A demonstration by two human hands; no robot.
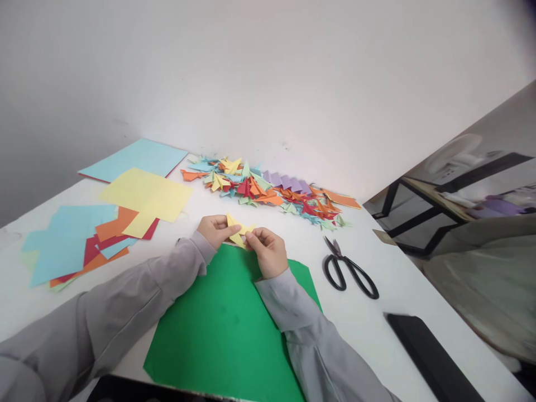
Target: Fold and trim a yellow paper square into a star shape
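A small folded yellow paper figure (235, 225) is pinched between both hands, above the far edge of a green sheet (221, 318). My left hand (214, 230) grips its left side with thumb and fingers closed. On its right side, my right hand (268, 251) pinches with thumb and forefinger. The fingers cover part of the figure. Beyond the hands lies a long heap of folded paper figures (251, 187) in red, orange, yellow, blue and green, several shaped like birds or planes.
To the left are yellow paper (146, 192), blue paper pieces (75, 234) and a larger blue sheet (134, 159). Black-handled scissors (343, 268) lie partly spread on the right, with a flat black object (431, 357) nearer me. The white table (355, 340) meets a wall behind.
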